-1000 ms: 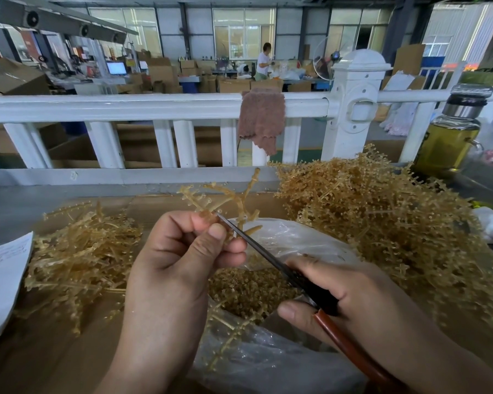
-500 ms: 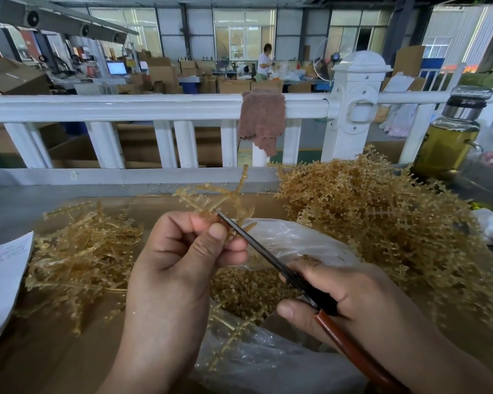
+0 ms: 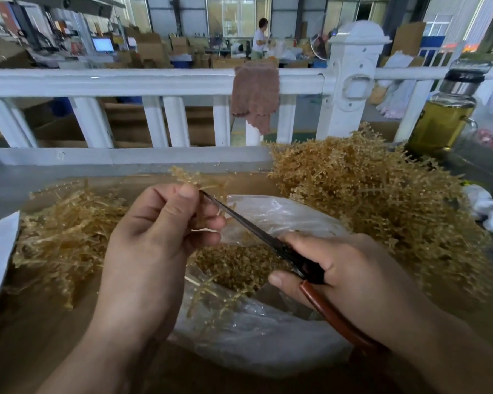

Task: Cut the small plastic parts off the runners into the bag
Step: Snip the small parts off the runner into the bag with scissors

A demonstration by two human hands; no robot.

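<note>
Only the head view here, so there's just one angle to go through.

A sprig of amber runner [image 3: 188,176] is pinched in the left hand [image 3: 154,240]. The fingers are curled tight with the thumb on top, and the rest of the sprig sticks out past the fingertips, a bit blurred. The scissors [image 3: 245,223] are gripped by the right hand [image 3: 353,277], with fingers wrapped round the reddish handle. The dark blades look all but closed, and the tip is laid right against the left thumb.

The clear plastic bag [image 3: 268,345] is sat directly under both hands with its mouth open, and a heap of cut parts [image 3: 239,265] is already inside. A big tangle of uncut runners [image 3: 367,200] is piled beyond the right hand. What look like stripped runners [image 3: 63,237] are heaped outside the left hand.

Stuff that could go wrong, as a guess:
- The thumb could get nicked, since the blade tip is so close to it.
- Parts could be flicked past the bag, because the cut is made near its far edge rather than over the middle.
- The sprig could twist in such a small pinch, so a part could be cut through instead of its stem.
</note>
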